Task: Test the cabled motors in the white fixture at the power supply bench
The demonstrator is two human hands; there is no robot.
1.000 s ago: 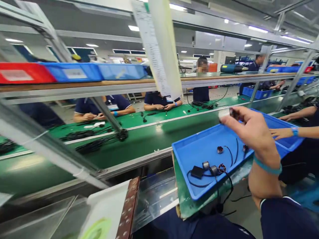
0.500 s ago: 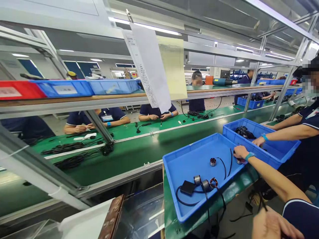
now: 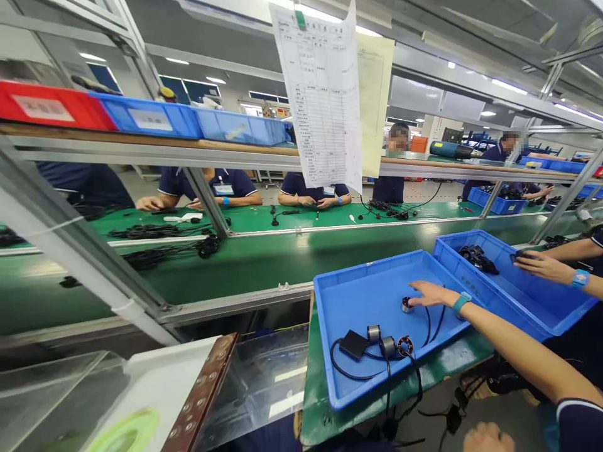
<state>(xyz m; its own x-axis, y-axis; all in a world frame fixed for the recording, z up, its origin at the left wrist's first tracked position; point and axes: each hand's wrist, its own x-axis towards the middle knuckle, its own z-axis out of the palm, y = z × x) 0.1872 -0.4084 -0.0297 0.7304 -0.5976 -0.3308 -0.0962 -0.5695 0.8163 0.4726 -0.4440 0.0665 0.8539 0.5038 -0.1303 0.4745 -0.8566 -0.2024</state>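
My right hand (image 3: 429, 292), with a teal wristband, reaches into a shallow blue tray (image 3: 358, 289). Its fingers are stretched out and the fingertips touch a small round motor (image 3: 406, 305) lying in the tray. A black wire curves from that motor under my wrist. Nearer the tray's front lie a black box (image 3: 354, 344), two more small metal motors (image 3: 381, 339) and a copper-wound stator (image 3: 404, 344), joined by black cables. My left hand (image 3: 487, 437) shows only as knuckles at the bottom edge; what it holds is hidden.
A second blue bin (image 3: 471, 242) stands to the right, with a co-worker's hands (image 3: 541, 266) in it beside black parts. A green conveyor belt (image 3: 264, 260) runs across, with people seated beyond it. Paper sheets (image 3: 325, 94) hang from the shelf frame overhead.
My right hand came down from holding a motor up in the air into the tray, then slid left to another motor. The camera has tilted and shifted.
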